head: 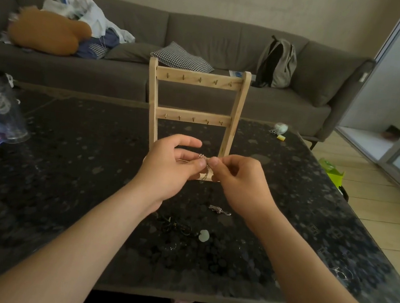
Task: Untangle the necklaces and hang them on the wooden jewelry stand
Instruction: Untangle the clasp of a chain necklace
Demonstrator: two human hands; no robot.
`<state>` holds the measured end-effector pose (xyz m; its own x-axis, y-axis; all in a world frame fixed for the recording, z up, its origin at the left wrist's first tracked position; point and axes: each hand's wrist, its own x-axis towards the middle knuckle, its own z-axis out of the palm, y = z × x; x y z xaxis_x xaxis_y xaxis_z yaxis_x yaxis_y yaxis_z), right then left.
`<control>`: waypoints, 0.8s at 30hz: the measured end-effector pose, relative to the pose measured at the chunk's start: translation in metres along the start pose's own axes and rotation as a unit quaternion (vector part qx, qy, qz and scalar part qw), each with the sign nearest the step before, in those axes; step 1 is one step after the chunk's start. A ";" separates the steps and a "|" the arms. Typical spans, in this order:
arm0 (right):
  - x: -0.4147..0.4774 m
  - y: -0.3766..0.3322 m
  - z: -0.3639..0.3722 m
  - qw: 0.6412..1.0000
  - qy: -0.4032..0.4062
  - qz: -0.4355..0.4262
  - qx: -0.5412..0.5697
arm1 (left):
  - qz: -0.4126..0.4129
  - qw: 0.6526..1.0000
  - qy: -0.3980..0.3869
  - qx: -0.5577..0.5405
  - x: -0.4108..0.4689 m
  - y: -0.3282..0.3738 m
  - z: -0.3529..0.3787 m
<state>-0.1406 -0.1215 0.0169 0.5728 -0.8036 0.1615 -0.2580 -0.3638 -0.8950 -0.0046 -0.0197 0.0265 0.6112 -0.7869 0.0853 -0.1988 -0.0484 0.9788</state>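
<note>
The grey sofa (pixel 207 35) runs along the wall, far behind the grip. The dark speckled table (pixel 68 161) spreads beneath it. The wooden jewelry stand (pixel 198 78) stands upright just behind the grip, its hooks bare. The left hand (pixel 167 170) and right hand (pixel 243 181) meet above the table, thumbs and fingertips closed narrowly on one thin silver chain (pixel 204 160), which dangles a little below the pinch. Nearer than the grip, a black cord necklace (pixel 175 227) with a pale green pendant (pixel 204 235) lies on the table. Between it and the grip lies a small silver necklace (pixel 218 210), bunched up.
</note>
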 end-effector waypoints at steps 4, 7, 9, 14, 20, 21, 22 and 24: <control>0.001 -0.001 -0.002 1.000 -0.005 0.015 0.007 | -0.012 1.000 -0.013 -0.008 0.001 -0.001 0.000; 0.000 -0.001 0.000 1.000 -0.017 0.021 0.007 | 0.002 0.999 -0.026 0.043 0.000 -0.002 0.001; 0.000 -0.001 0.001 1.000 -0.017 0.022 0.008 | 0.034 0.992 -0.022 0.121 0.000 -0.004 0.002; 0.002 -0.001 0.003 1.000 0.014 -0.003 -0.021 | 0.084 0.976 0.011 0.201 0.000 -0.003 0.001; 0.001 0.001 0.002 0.996 0.025 -0.033 -0.075 | 0.092 0.968 0.006 0.233 0.004 -0.003 -0.003; 0.001 0.000 0.002 0.996 0.024 -0.035 -0.081 | 0.088 0.966 -0.002 0.241 0.004 -0.004 -0.003; 0.001 0.000 0.002 0.995 0.021 -0.035 -0.087 | 0.087 0.963 -0.012 0.253 0.005 -0.005 -0.003; 0.001 0.000 0.003 0.995 0.014 -0.032 -0.094 | 0.094 0.957 -0.034 0.272 0.005 -0.006 -0.002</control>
<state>-0.1377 -0.1206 0.0160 0.5718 -0.7879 0.2286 -0.3650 -0.4938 -0.7892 0.0017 -0.0222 0.0213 0.4781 -0.8503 0.2200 -0.6816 -0.2011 0.7036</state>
